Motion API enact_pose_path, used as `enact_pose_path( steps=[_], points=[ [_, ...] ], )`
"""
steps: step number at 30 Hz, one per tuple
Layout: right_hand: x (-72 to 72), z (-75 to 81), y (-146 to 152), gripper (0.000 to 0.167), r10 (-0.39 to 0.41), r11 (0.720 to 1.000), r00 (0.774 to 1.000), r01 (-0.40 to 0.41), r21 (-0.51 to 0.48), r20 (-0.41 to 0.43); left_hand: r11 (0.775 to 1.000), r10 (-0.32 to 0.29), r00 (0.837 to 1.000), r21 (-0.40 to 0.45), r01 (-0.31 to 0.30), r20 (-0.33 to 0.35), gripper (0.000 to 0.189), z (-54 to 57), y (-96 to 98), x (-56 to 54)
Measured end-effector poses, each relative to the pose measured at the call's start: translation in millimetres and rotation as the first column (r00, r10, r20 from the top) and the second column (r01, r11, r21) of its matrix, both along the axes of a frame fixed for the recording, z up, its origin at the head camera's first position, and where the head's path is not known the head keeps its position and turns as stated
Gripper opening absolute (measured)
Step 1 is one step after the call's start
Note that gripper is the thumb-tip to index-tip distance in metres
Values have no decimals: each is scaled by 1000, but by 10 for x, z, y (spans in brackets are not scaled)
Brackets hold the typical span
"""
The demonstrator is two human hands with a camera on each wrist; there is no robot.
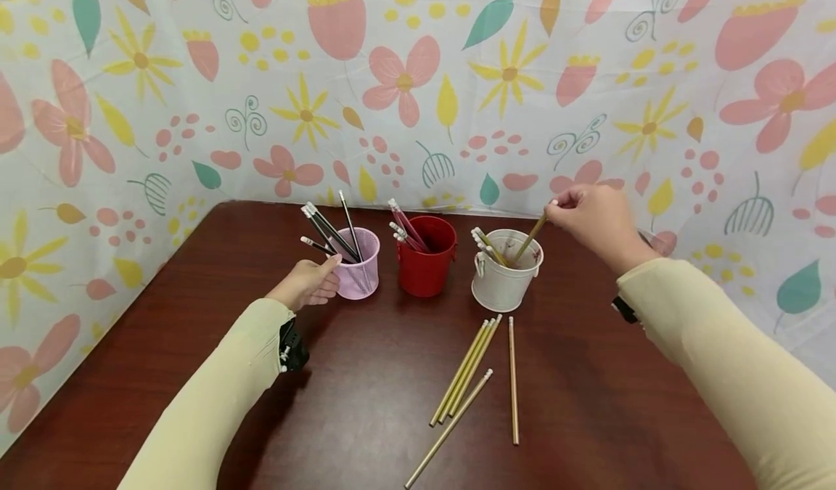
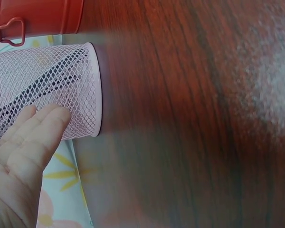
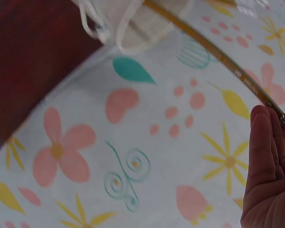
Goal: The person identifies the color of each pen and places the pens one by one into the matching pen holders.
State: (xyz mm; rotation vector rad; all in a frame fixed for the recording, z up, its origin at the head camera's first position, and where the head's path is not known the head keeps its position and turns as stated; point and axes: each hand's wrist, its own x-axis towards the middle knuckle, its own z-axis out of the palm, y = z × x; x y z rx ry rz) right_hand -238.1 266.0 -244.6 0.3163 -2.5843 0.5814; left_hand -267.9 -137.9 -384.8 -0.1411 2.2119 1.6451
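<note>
My right hand [image 1: 597, 221] pinches a gold pencil [image 1: 532, 236] near its eraser end, and the pencil slants down into the white bucket [image 1: 498, 287]. The right wrist view shows the same pencil [image 3: 223, 58] running from the fingertips to the bucket's mouth. Several gold pencils [image 1: 485, 247] lean against the bucket's left rim. With fairly straight fingers, my left hand [image 1: 307, 283] rests against the pink mesh cup [image 1: 358, 283], its thumb at the rim. Dark pencils [image 1: 323, 227] stand in that cup. In the left wrist view the fingers [image 2: 45, 128] lie along the mesh.
Between the two cups stands a red bucket [image 1: 424, 274] with several reddish pencils [image 1: 408, 232]. On the brown table [image 1: 366, 417] in front, several gold pencils [image 1: 466, 370] lie grouped, with single ones [image 1: 513, 381] beside them. A flowered cloth [image 1: 405, 141] hangs behind.
</note>
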Motion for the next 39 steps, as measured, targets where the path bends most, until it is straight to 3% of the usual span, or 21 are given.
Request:
enact_pose_path(
  steps=[9,15,24,34,39],
  points=[
    [26,-364,-25,12,32,999,998,-32,-4,-62,1000,-8,1000,-3,8,-5,66,-4,1,11],
    [37,-541,-87,12,32,999,999,-32,5,2,1000,-3,1000,15,3,-12,66,1,5,9],
    [16,-726,-160,13,53,999,995,-54,5,88,1000,6,1000,14,-5,-9,66,-49,14,10],
    [63,-817,-143,14,61,998,995,-61,-1,80,1000,2,1000,24,-2,0,65,-5,14,5],
    [124,-942,-90,14,45,999,997,-45,2,66,1000,-1,1000,21,1,0,66,2,20,10]
  ],
)
